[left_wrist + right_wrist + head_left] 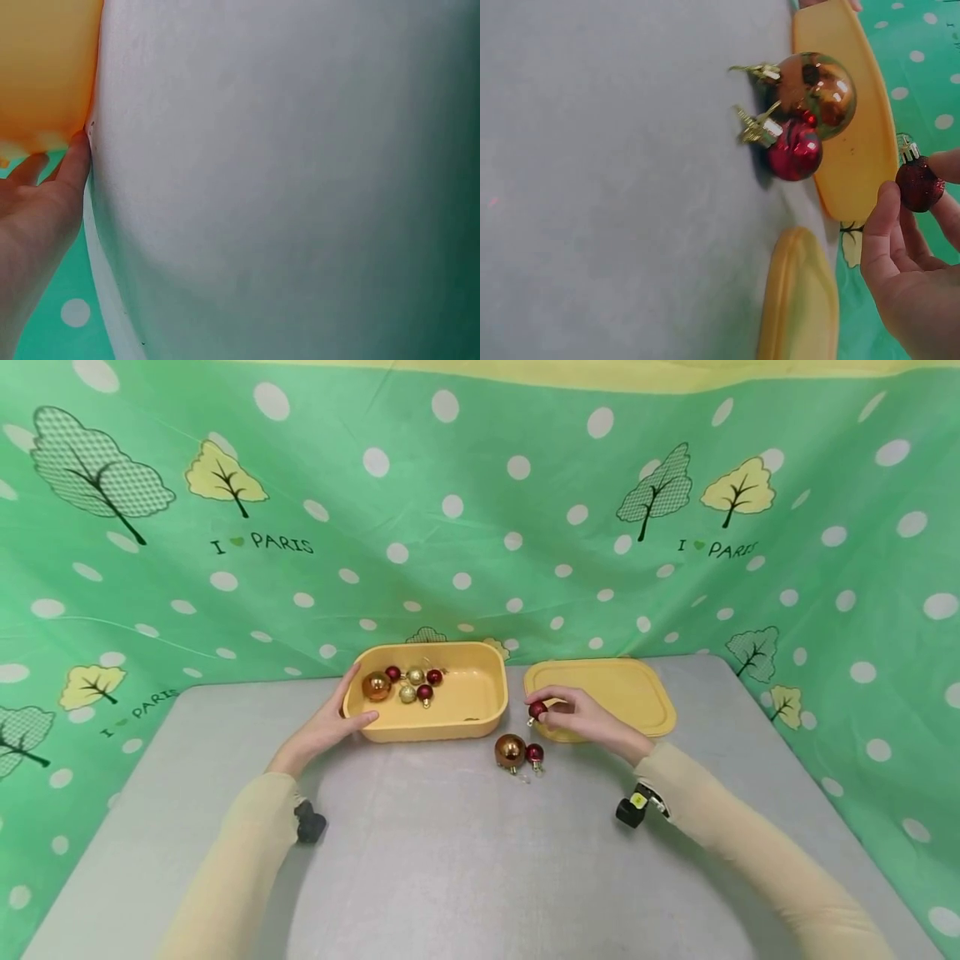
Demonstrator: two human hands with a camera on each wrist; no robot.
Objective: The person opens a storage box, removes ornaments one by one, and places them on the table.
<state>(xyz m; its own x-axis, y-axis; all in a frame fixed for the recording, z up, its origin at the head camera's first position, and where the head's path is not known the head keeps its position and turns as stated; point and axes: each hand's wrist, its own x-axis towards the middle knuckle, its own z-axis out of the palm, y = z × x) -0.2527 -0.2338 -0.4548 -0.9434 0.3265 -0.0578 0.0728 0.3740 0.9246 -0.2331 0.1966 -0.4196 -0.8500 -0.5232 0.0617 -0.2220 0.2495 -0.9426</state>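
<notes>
One green cloth (480, 485), white-dotted, printed with trees and the word PARIS, hangs behind and to both sides; one grey table (450, 868), broad, carries the pieces listed below; two beige sleeves (240, 852), long, reach in from the near side; one yellow box (472, 689), oblong, open-topped, round-cornered, stands at the far side of the table, left of centre; one yellow lid (626, 693), shallow-rimmed, lies flat near it, to the right; one left hand (322, 727), at the box's left end, its grip clamped on the wall there, thumb at the near rim, fingers along the outer side; one right hand (581, 717), above the lid's near left corner, its grip closed on a dark red ball (537, 709), thumb against fingers; two black wrist cameras (310, 823), one to each arm; one large copper ball (377, 686), glossy, in the box's left end; a second copper ball (510, 749), gold-capped, on the table before the gap between box and lid; three small red balls (425, 692) and two small gold balls (407, 694), grouped in the box beside the copper one; one shiny red ball (534, 752), gold-capped, on the table just right of the second copper ball; the pinched ball, glittery, likewise gold-capped.
</notes>
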